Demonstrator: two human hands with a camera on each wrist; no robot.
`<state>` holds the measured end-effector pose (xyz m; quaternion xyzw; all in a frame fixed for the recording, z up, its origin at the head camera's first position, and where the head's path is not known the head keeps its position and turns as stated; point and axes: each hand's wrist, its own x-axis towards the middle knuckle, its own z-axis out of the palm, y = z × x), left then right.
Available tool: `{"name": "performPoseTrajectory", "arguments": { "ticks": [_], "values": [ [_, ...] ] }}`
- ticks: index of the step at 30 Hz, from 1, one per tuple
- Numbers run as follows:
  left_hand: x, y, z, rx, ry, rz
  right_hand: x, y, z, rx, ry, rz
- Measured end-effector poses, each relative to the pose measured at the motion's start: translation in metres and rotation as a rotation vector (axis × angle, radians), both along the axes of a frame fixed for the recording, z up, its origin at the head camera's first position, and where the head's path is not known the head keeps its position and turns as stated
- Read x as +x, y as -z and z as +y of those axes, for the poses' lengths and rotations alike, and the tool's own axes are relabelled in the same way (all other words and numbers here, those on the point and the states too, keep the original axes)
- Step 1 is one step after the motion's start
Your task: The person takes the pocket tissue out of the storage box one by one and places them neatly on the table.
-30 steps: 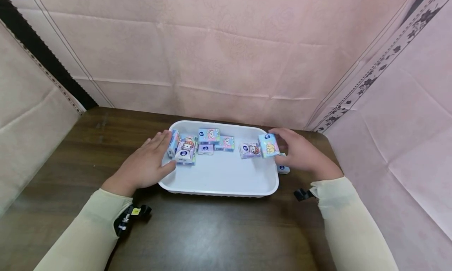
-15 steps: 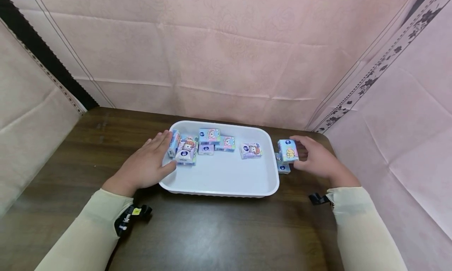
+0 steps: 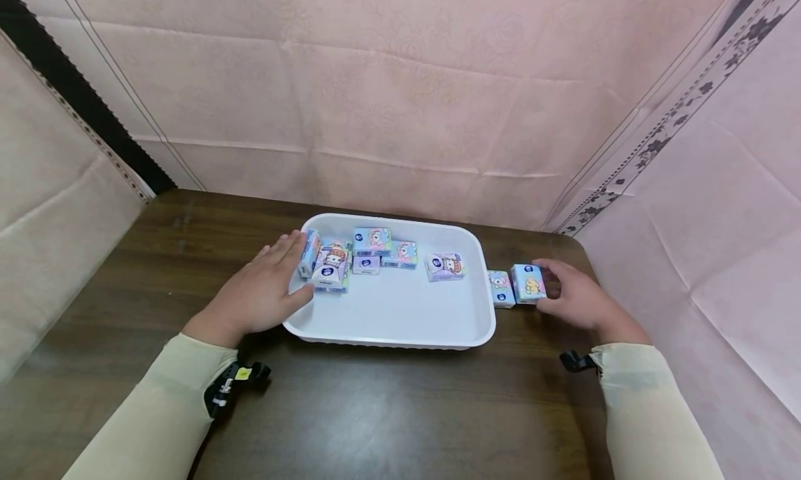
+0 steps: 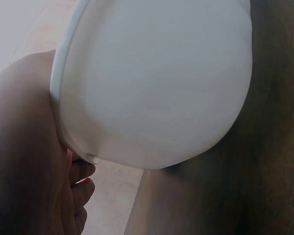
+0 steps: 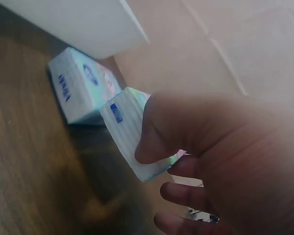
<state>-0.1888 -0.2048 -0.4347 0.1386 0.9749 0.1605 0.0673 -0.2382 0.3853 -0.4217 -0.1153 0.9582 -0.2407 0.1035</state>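
Nearest, two pale cream fabric sleeves (image 3: 147, 403) are cut off by the bottom edge of the head view, over a dark brown wood-grained desk (image 3: 350, 417); a small black wrist camera (image 3: 223, 388) sits at the left cuff. The left hand (image 3: 255, 292) lies with its fingers straight along the left rim of a white plastic tray with rounded corners (image 3: 394, 320), its thumb over that rim. Beyond the tray's right end, the right hand (image 3: 580, 300) has a narrow grip, thumb and fingers pinching the right side of a light-blue boxy pack with yellow figures (image 3: 528, 282). The pack's printed face is up and its long axis seems to run near to far; the right wrist view shows its white end, a corner hidden by the thumb. Whether it touches the desk cannot be told. Just to its left, against the tray, lies a light-blue pack lettered "Vinda" (image 3: 501, 289). In the tray, a purple-and-white pack (image 3: 445, 266) lies alone toward the right, while a cluster of blue and purple packs (image 3: 332, 263) fills the far left part, its leftmost pack partly covered by the left fingers. Farthest hangs a pale pink creased sheet (image 3: 400, 104).
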Motion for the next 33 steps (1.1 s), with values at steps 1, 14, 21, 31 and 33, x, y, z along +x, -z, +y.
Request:
{"name": "performPoseTrajectory", "arguments": {
  "ticks": [1, 14, 21, 31, 33],
  "values": [
    [0.000, 0.000, 0.000, 0.001, 0.000, 0.001, 0.000, 0.002, 0.001, 0.004, -0.002, 0.000],
    [0.000, -0.001, 0.000, 0.012, 0.000, -0.006, -0.001, 0.020, 0.004, 0.136, -0.004, -0.021],
    [-0.001, -0.001, 0.001, 0.010, 0.008, 0.001, 0.001, 0.020, 0.002, 0.167, -0.009, -0.045],
    [-0.001, -0.002, 0.001, 0.011, 0.011, -0.004, 0.002, -0.005, -0.010, 0.142, -0.047, -0.005],
    [0.000, -0.002, 0.000, 0.009, 0.010, -0.005, 0.003, -0.014, -0.017, 0.135, -0.046, 0.039]
  ]
}}
